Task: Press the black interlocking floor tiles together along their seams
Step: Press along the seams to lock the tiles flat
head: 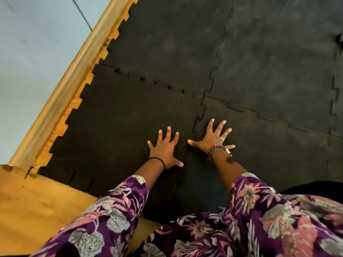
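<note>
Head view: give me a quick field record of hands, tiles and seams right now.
left hand: left hand, flat, fingers spread, on near-left tile
right hand: right hand, flat, fingers spread, on near-right tile
seam between hands: vertical seam, runs between the two hands
far-left seam: horizontal seam, small dark gaps show along it, looks not fully seated
four-tile junction: junction, ahead of the hands
left border: tile tabs against wooden edge
uncovered floor: plywood, near left
</note>
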